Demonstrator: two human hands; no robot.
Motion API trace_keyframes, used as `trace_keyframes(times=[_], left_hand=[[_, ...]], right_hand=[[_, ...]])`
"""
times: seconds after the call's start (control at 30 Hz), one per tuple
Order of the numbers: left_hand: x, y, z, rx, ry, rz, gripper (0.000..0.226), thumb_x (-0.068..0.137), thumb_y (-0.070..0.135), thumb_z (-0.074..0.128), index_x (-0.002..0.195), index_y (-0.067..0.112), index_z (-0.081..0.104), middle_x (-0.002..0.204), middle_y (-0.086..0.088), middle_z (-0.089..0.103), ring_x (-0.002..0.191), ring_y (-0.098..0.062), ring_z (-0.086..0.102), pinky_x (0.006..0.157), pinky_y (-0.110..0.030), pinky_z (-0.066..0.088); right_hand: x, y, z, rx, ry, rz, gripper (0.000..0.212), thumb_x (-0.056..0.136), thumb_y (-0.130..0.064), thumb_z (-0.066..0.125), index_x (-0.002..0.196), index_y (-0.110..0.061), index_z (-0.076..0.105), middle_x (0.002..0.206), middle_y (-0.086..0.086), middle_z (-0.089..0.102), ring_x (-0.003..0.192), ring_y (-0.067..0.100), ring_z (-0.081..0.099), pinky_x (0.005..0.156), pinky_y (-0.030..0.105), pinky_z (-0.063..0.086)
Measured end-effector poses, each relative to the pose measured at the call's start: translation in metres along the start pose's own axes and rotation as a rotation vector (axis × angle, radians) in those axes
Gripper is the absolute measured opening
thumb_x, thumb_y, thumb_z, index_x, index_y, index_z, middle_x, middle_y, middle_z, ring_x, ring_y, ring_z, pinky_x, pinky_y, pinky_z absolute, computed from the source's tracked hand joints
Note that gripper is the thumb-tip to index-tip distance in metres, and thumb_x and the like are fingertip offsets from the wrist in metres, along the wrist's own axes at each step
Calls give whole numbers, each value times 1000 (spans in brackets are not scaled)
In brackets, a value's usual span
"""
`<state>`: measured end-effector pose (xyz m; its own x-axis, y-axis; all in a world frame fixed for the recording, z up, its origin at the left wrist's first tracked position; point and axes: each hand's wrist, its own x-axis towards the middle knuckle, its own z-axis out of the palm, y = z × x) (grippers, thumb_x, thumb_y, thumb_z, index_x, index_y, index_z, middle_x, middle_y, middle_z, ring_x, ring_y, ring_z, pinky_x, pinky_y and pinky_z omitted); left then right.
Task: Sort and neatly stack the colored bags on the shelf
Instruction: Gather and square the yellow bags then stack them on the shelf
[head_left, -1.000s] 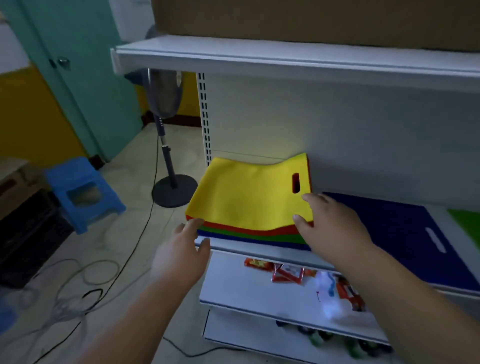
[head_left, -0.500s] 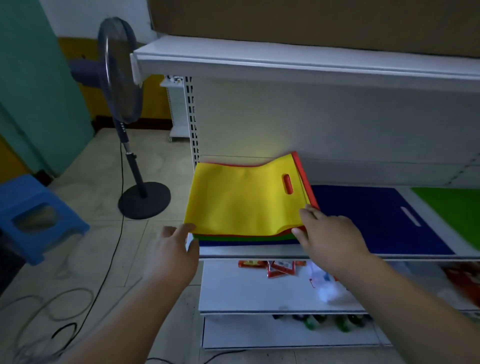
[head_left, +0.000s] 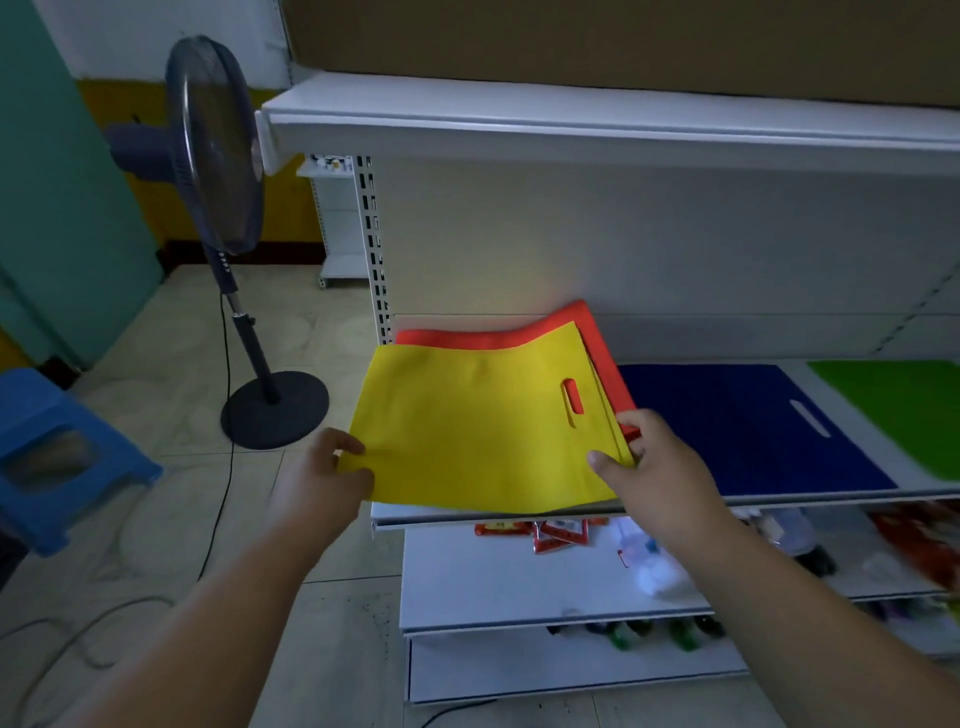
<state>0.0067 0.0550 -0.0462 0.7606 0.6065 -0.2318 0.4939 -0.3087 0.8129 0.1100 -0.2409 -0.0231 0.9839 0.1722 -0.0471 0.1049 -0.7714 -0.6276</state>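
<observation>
Both grips closed on the yellow bag (head_left: 483, 431): left hand (head_left: 324, 480) pinches its near-left corner, thumb on top, fingers underneath; right hand (head_left: 657, 467) pinches the near-right corner, thumb on top by the bag's open edge.

Left to right:
- Blue plastic stool (head_left: 57, 452) on the tiled floor, far left, in front of a teal door (head_left: 67, 208).
- Standing fan (head_left: 221, 156), dark, round base on the floor, cord trailing toward the camera. Loose grey cables (head_left: 78, 639) on the floor nearer the viewer.
- White shelf (head_left: 519, 514) unit begins past the fan. Yellow bag sits at its left end, front edge overhanging the shelf lip, cut-out handle toward the right side.
- Orange-red bag (head_left: 592, 338) directly under the yellow one, showing along the back and right edges, slightly raised at the back corner. Whether more bags lie beneath cannot be told.
- Dark blue bag (head_left: 737, 426) flat on the same shelf, just beside the right hand, handle slot toward its right.
- Green bag (head_left: 904, 405) flat at far right, apart from the blue one, partly cut off by the frame.

Below: lower shelf with red snack packets (head_left: 545, 532) and blurred items; bottles (head_left: 649, 631) on the tier under that. Upper shelf carries a cardboard box (head_left: 623, 41).
</observation>
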Motion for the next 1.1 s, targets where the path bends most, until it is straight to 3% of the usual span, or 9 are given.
trace_keyframes(times=[0.1,0.17,0.33,0.5,0.73,0.87,0.93,1.0,1.1], left_hand=[[-3,-5,-2,-16,-52,4,30,87,4,55,93,34,58,90,-13,55,62,-26,51,57,-36,43],[-11,-5,-1,57,-32,58,31,89,5,52,91,36,57,87,-8,55,62,-28,52,57,-37,44],[-48,0,26,144,130,227,29,95,18,49,105,46,52,69,-6,59,57,-27,58,54,-44,53],[-88,51,84,-23,126,365,31,100,21,49,115,48,54,68,-3,60,53,-22,55,46,-34,43],[-137,151,244,-78,-55,531,35,98,21,53,125,41,59,58,3,53,44,-9,45,47,-30,41],[-180,211,354,-118,-213,589,35,99,24,52,129,41,56,79,9,63,59,-22,57,54,-35,50],[-199,239,404,-107,-263,626,35,99,24,52,131,38,56,87,22,57,68,-9,57,57,-28,48],[-214,264,449,-87,-290,656,35,99,23,52,132,35,56,87,25,52,70,-1,53,60,-24,45],[-229,299,513,-70,-353,690,33,100,23,51,130,38,55,78,19,54,56,-7,51,52,-25,44]], right_hand=[[3,-6,4,150,-94,-36,51,93,-26,64,136,-39,41,145,-1,45,106,8,54,76,26,44],[-3,-3,2,83,-74,-104,44,96,-26,59,135,-40,46,141,-4,51,106,8,56,78,25,45],[-30,25,-24,-7,258,-276,38,97,-32,54,135,-30,56,109,-3,72,83,9,62,70,23,45],[-49,76,-77,-17,496,-212,41,98,-42,49,135,-27,56,115,-2,71,101,19,66,76,22,41],[-81,224,-207,78,602,-65,49,96,-40,50,142,-24,49,136,5,58,122,24,55,100,42,48],[-104,315,-290,52,662,53,53,93,-43,49,143,-25,47,127,4,64,112,22,60,89,35,50],[-112,357,-325,48,705,101,53,93,-42,51,142,-22,50,109,2,70,95,18,63,77,25,47],[-115,397,-353,42,736,144,48,95,-34,57,141,-22,51,124,3,66,106,13,60,84,22,42],[-109,453,-387,34,784,197,46,95,-31,59,139,-21,53,131,3,62,109,4,53,87,21,39]])
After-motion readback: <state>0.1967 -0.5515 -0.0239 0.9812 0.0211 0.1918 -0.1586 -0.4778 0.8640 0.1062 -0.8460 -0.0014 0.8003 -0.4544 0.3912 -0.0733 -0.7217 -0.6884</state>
